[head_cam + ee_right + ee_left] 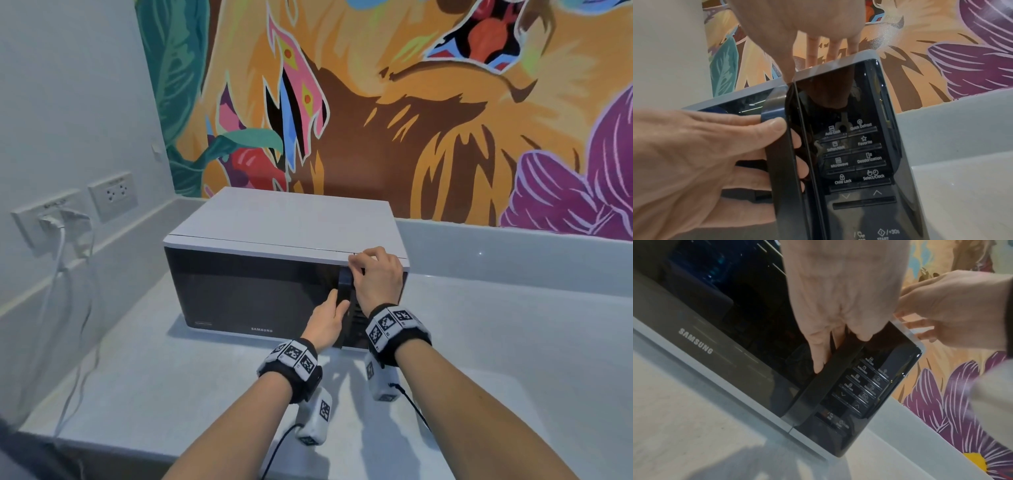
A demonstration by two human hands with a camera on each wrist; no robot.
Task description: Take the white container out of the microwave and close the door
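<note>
A white microwave (281,219) with a dark glass door (246,291) stands on the counter, and its door sits flush with the front. My left hand (327,320) grips the black vertical door handle (344,287), thumb on its front and fingers curled behind it (799,142). My right hand (376,277) rests on the microwave's top right front edge, above the control panel (855,154); its fingers (830,48) lie on the top and the thumb touches the front rim. The white container is not in sight; the dark glass shows nothing inside.
The microwave stands on a pale counter (171,377) against a painted mural wall (411,120). On the left wall are sockets (113,195) with a white plug and cord (61,260) trailing down to the counter. A raised white ledge (513,253) runs behind the microwave on the right.
</note>
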